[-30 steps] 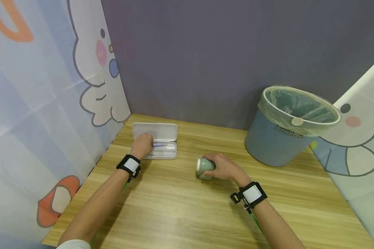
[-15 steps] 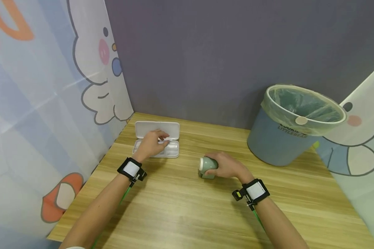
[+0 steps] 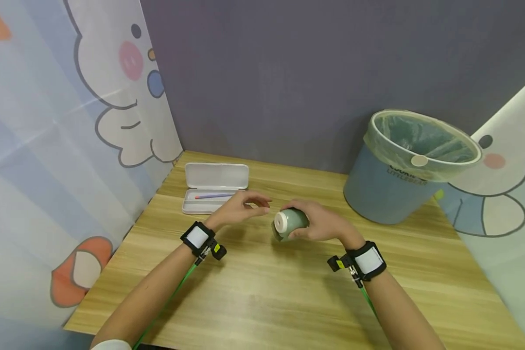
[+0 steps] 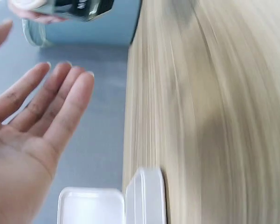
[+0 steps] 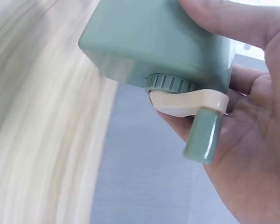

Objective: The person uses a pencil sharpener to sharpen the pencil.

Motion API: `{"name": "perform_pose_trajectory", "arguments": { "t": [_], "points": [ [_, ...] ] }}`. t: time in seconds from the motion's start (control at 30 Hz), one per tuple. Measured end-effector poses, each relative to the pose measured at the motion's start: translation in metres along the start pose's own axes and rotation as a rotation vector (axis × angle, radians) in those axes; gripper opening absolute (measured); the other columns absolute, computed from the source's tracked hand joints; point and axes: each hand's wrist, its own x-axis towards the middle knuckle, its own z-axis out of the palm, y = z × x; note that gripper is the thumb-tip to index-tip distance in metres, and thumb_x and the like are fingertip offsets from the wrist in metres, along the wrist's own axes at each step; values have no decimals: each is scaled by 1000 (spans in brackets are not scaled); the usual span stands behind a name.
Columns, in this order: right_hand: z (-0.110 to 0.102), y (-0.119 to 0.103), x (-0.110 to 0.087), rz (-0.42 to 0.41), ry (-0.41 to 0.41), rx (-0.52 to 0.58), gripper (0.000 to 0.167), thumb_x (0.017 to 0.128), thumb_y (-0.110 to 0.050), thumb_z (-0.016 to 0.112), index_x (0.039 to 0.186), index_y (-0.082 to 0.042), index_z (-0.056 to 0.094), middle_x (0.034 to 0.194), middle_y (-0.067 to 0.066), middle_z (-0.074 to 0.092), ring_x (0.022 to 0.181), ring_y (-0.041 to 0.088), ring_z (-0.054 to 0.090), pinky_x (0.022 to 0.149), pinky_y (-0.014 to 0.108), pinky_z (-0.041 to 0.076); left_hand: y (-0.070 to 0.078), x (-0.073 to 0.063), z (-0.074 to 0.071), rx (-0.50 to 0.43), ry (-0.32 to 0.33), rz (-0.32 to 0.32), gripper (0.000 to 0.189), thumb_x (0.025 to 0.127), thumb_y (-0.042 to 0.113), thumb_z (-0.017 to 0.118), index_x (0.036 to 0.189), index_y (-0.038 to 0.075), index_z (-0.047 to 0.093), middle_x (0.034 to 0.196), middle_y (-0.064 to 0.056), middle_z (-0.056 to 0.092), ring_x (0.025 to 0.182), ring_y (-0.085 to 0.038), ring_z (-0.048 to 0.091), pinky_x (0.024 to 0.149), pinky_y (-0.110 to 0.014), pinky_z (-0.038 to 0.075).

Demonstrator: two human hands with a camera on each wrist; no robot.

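Note:
A green hand-crank pencil sharpener is gripped by my right hand, the thumb on the near side. Its cream-coloured round end faces left in the head view. The right wrist view shows the sharpener's crank, with a cream arm and a green knob, hanging down beside my palm. My left hand is to the left of the sharpener, fingers spread and relaxed with nothing in them. Behind it an open white pencil case lies on the table. A purple pencil with a reddish end lies inside, partly hidden by my hand.
A blue bin with a clear liner stands at the back right of the wooden table. A grey wall rises along the back edge. A sheet with cartoon prints hangs at the left.
My left hand has left the pencil case and moved right towards the sharpener, leaving the pencil in the case. My right hand has tilted the sharpener and raised it slightly.

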Motion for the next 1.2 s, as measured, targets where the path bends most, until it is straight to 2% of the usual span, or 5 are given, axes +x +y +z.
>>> {"name": "perform_pose_trajectory", "arguments": {
  "t": [0.23,0.33,0.6,0.93,1.2],
  "points": [
    [-15,-15,-1,-91,-6,70,62,85,-27,84,139,-13,57,132,4,63,112,19,62,91,40,53,13,5,9,-260,-182,55,51,97,22,71,143,7,56,138,-12,62,128,-27,58,103,-42,52],
    [-17,-19,-1,-84,1,70,59,87,-28,83,138,-15,57,133,2,63,112,17,63,91,41,53,18,4,13,-265,-202,69,57,92,18,77,144,8,55,142,-11,59,131,-26,55,104,-43,51],
    [-19,-20,-4,-22,86,29,60,84,-34,85,136,-16,61,127,-1,67,103,13,64,86,39,55,27,3,27,-80,-156,76,77,77,26,91,144,15,55,134,1,63,120,-17,61,99,-36,53],
    [-11,-15,-2,11,130,26,60,84,-42,83,135,-18,63,125,-2,65,101,13,63,82,39,55,21,1,38,-68,-99,38,51,80,21,88,125,11,68,121,0,70,112,-17,65,97,-32,55],
    [-10,-13,-3,67,211,33,69,87,-35,82,145,-12,52,142,10,51,128,30,52,102,54,48,15,-2,48,16,101,-1,55,75,24,90,123,10,66,118,0,67,110,-18,63,93,-31,56]
  ]
}}
